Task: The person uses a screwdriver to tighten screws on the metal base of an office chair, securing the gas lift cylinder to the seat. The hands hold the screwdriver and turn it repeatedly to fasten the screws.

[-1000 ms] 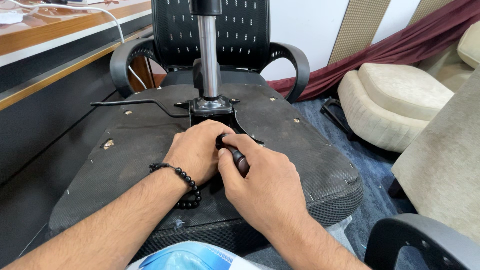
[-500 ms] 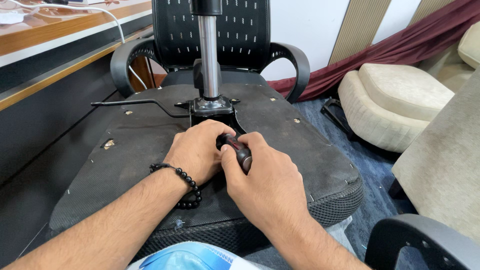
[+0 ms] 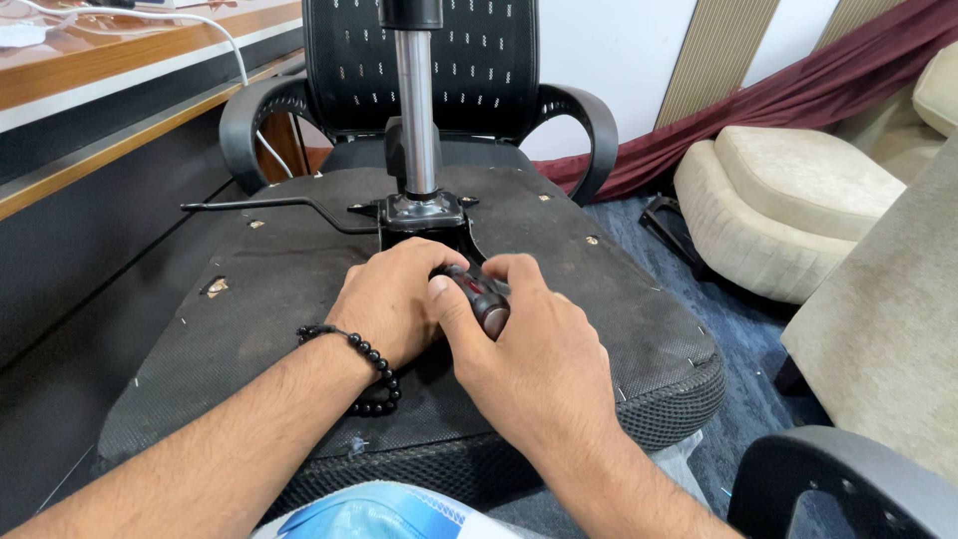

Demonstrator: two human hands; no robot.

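**Hands closed on a tool handle under an upturned chair seat**

While the right hand (image 3: pixel 529 349) is clamped round the black-and-red tool handle (image 3: pixel 482 299), the left hand (image 3: pixel 394 299) is curled beside it on the seat underside (image 3: pixel 249 299). Open seat surface lies either side; the gas cylinder (image 3: pixel 417 110) stands just beyond. The handle is raised slightly since earlier.

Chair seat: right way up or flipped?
Flipped. The seat shows its black underside with staples, and the gas cylinder and lever stick up from it.
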